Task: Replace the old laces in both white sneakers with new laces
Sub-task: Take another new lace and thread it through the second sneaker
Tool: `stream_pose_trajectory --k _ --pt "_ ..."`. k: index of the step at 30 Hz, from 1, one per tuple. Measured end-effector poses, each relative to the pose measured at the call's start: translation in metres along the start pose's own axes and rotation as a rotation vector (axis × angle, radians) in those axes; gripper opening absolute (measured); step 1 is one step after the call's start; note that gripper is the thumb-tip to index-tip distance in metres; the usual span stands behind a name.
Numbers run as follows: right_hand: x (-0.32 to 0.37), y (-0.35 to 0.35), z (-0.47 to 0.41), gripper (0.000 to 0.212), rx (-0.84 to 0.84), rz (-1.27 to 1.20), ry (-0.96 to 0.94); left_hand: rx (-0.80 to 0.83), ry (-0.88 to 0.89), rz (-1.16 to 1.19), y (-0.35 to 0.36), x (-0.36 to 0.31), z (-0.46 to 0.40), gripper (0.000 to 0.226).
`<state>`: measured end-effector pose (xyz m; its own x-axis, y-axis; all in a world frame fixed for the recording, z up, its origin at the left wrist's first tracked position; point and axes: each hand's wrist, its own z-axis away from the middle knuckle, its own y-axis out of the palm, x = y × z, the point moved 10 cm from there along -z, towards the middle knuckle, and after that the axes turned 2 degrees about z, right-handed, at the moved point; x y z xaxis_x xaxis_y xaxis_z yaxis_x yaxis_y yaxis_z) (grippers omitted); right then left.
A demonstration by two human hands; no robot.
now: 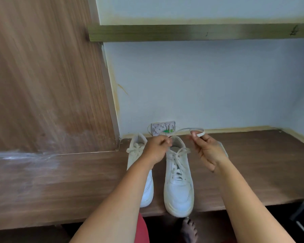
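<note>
Holding a loose lace [188, 130] stretched above the two sneakers [178, 179] on the counter [253, 172], we pinched it with left hand [157, 146] and right hand [208, 151]. Judgement: keep it flat, untwisted, before threading.

No legible text anywhere.

Bare desk [253, 163] right of sneakers [178, 179]; wall [200, 85] behind.
</note>
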<state>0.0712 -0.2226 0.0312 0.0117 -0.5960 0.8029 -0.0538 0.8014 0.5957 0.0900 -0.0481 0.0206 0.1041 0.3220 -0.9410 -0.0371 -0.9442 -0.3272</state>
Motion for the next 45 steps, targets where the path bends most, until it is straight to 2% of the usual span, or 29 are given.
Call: stream_pose_trajectory --k 3,7,9,11,12,16,24,26,28,31,34,37,40,41,43,45 --pt "-0.011 -0.007 -0.004 0.02 -0.018 0.282 -0.056 0.08 0.148 -0.305 0.014 -0.009 0.003 0.023" --pt "-0.02 -0.012 -0.013 0.014 -0.026 0.76 -0.16 0.128 0.228 -0.552 0.033 -0.006 0.001 0.022" --pt "-0.021 -0.01 -0.015 0.013 -0.016 1.032 -0.202 0.093 0.243 -0.567 0.034 -0.006 0.0 0.021" --pt "-0.02 -0.006 -0.014 0.005 -0.023 1.202 -0.233 0.051 0.251 -0.541 0.029 -0.008 0.0 0.019" --pt "-0.018 -0.003 -0.012 0.003 -0.024 1.245 -0.255 0.04 0.249 -0.526 0.027 -0.008 0.0 0.017" --pt "-0.015 0.01 -0.009 0.022 0.052 1.422 -0.375 0.016 0.257 -0.536 0.025 -0.008 0.001 0.012" --pt "-0.031 0.028 -0.01 0.011 0.173 1.812 -0.459 0.001 0.301 -0.531 0.025 -0.013 0.003 0.01" --pt "-0.033 0.029 -0.011 0.011 0.169 1.837 -0.462 0.0 0.315 -0.532 0.025 -0.014 0.003 0.011" --pt "-0.031 0.03 -0.012 0.012 0.162 1.748 -0.447 0.006 0.319 -0.535 0.026 -0.014 0.004 0.013" --pt "-0.032 0.017 -0.017 0.014 0.13 1.52 -0.251 0.029 0.314 -0.529 0.026 -0.012 0.003 0.011" --pt "-0.04 0.003 -0.02 0.02 0.14 1.485 -0.071 0.036 0.323 -0.498 0.025 -0.011 0.003 0.01" --pt "-0.039 0.0 -0.021 0.013 0.086 1.425 -0.078 0.03 0.319 -0.472 0.024 -0.009 0.003 0.011" --pt "-0.032 -0.007 -0.022 0.007 -0.079 1.345 -0.174 0.016 0.309 -0.443 0.023 -0.005 0.0 0.01" --pt "-0.029 -0.009 -0.021 0.011 -0.113 1.292 -0.202 0.018 0.303 -0.434 0.024 -0.004 0.0 0.009" --pt "-0.028 -0.007 -0.019 0.02 -0.098 1.27 -0.219 0.026 0.301 -0.414 0.023 -0.003 -0.001 0.009" --pt "-0.032 0.001 -0.018 0.018 -0.013 1.379 -0.199 0.032 0.301 -0.401 0.023 -0.003 0.001 0.009"
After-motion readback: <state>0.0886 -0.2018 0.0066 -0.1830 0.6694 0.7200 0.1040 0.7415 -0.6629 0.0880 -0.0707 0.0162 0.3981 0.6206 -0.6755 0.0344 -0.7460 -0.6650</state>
